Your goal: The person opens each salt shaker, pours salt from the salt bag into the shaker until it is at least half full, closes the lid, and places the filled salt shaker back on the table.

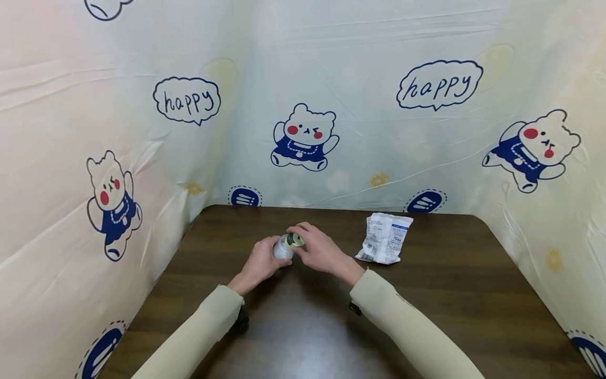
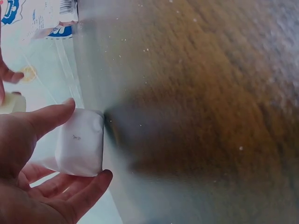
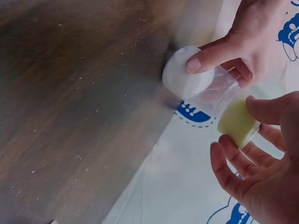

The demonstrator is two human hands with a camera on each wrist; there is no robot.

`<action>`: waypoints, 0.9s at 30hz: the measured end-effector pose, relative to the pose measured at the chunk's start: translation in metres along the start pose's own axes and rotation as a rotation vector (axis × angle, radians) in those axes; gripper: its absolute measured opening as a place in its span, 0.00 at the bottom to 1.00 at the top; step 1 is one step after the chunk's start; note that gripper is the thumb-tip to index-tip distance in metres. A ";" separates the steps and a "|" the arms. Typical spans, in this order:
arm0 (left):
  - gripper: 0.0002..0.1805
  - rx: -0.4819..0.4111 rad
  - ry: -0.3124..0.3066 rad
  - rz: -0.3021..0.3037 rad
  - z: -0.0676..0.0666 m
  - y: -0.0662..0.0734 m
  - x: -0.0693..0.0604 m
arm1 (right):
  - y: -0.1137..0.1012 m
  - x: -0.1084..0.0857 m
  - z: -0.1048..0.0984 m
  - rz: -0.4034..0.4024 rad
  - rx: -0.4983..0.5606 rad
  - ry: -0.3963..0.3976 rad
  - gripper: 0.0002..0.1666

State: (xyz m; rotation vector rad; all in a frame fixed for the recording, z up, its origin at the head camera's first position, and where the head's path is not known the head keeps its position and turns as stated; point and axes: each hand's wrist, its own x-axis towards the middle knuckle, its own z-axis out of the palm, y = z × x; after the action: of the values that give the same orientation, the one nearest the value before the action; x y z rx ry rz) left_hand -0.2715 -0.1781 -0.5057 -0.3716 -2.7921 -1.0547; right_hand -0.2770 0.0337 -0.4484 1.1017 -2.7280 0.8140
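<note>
A small clear bottle with white contents in its lower part [image 1: 282, 249] [image 2: 81, 144] [image 3: 176, 77] stands on the brown table. My left hand [image 1: 259, 259] [image 2: 14, 151] [image 3: 240, 44] grips its lower part, thumb on one side and fingers on the other. At the bottle's top, my right hand [image 1: 322, 251] [image 3: 271, 189] pinches a pale yellow-green cap [image 1: 295, 240] [image 3: 237, 121] between thumb and fingers. The cap looks tilted at the mouth; whether it still touches the bottle I cannot tell. In the left wrist view the cap is only partly visible.
A white printed packet [image 1: 385, 239] [image 2: 51, 18] lies to the right of my hands, near the far part of the table [image 1: 426, 295]. A pale curtain [image 1: 360, 142] printed with bears and "happy" bubbles surrounds the table's back and sides.
</note>
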 end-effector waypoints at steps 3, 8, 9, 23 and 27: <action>0.32 -0.008 -0.002 0.001 0.000 0.001 0.000 | -0.002 0.005 0.001 -0.008 -0.003 -0.010 0.28; 0.31 -0.015 0.000 0.002 -0.001 0.002 0.000 | -0.003 0.011 0.002 -0.023 -0.022 -0.040 0.28; 0.31 -0.017 -0.001 0.003 -0.001 0.002 0.000 | -0.004 0.012 0.002 -0.027 -0.027 -0.045 0.28; 0.31 -0.026 -0.005 -0.003 0.000 0.004 -0.001 | -0.005 0.020 0.004 0.004 -0.052 -0.094 0.29; 0.31 -0.028 -0.007 -0.010 -0.001 0.004 -0.001 | -0.005 0.024 0.005 0.049 -0.069 -0.071 0.30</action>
State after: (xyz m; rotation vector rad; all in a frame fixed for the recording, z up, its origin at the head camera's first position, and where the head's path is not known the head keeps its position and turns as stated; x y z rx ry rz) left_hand -0.2694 -0.1755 -0.5025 -0.3655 -2.7913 -1.0976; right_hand -0.2903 0.0135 -0.4435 1.0749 -2.8282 0.6942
